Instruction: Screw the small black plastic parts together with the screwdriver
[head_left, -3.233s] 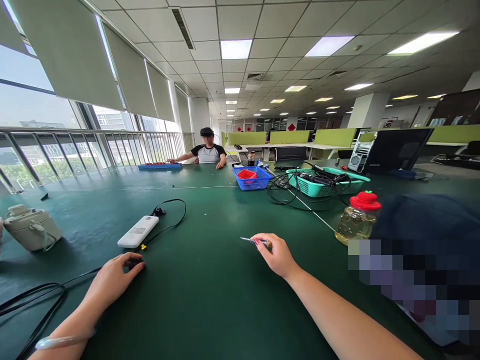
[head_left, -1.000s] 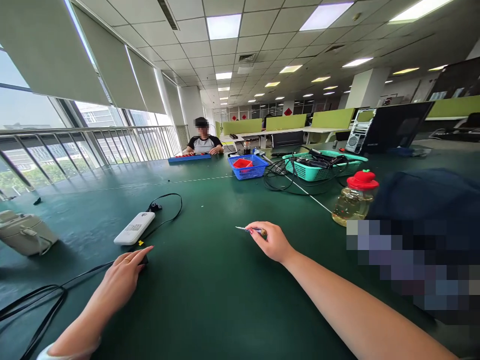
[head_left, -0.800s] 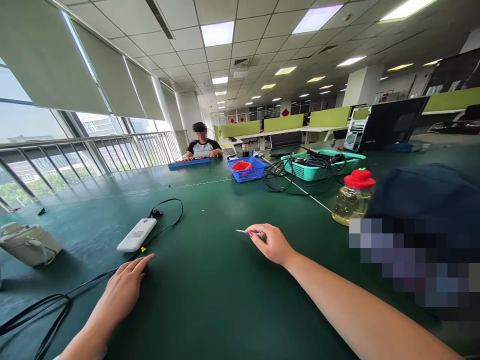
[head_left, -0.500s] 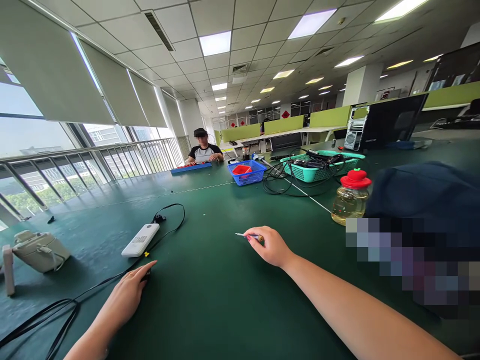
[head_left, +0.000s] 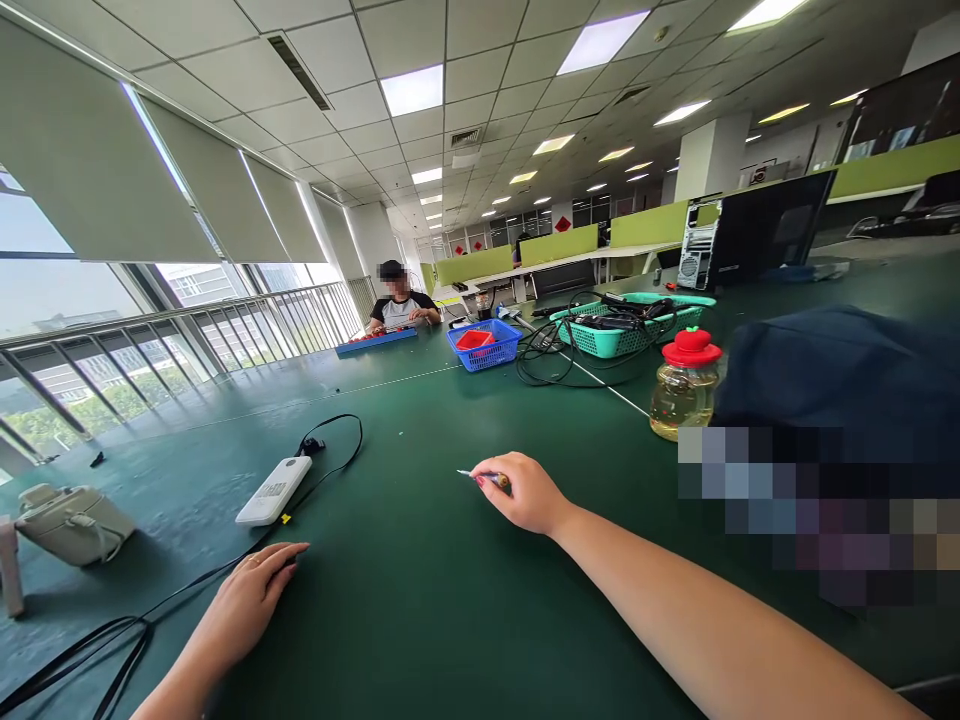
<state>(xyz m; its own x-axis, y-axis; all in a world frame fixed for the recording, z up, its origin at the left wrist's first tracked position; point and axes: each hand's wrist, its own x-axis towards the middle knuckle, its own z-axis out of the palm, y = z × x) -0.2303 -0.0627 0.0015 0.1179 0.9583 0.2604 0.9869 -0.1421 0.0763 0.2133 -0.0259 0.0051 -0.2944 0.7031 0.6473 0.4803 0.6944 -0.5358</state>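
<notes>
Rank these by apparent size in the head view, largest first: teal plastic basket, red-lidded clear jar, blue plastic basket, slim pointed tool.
Teal plastic basket
Red-lidded clear jar
Blue plastic basket
Slim pointed tool, partly hidden by the right hand

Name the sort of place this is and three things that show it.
Most likely an office: low green partitions stretch across the background, bright ceiling lights run back in rows, and what looks like a computer case stands at the right.
</notes>
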